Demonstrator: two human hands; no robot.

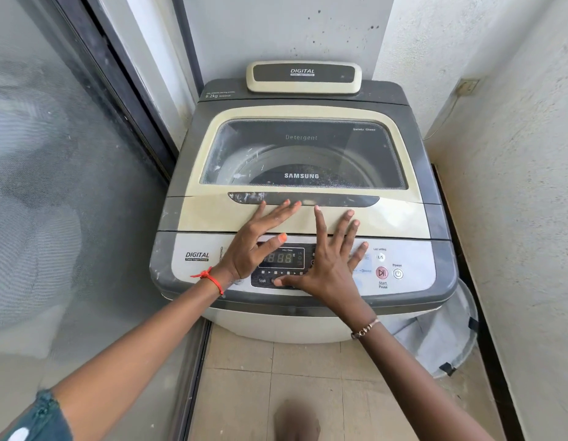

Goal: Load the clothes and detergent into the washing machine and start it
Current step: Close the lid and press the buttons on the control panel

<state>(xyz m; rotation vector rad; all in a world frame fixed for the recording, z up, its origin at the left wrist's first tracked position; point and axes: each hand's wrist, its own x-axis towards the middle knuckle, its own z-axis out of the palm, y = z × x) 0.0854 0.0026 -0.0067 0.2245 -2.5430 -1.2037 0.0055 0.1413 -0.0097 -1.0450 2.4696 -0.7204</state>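
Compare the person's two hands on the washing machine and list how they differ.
The left hand wears a red thread band at the wrist; the right hand wears a gold-toned chain bracelet. The left hand's fingers lie close together; the right hand's are splayed wide. The left thumb lies above the digital display, the right thumb below it. Both lie open and flat across the grey control panel and cream lid.
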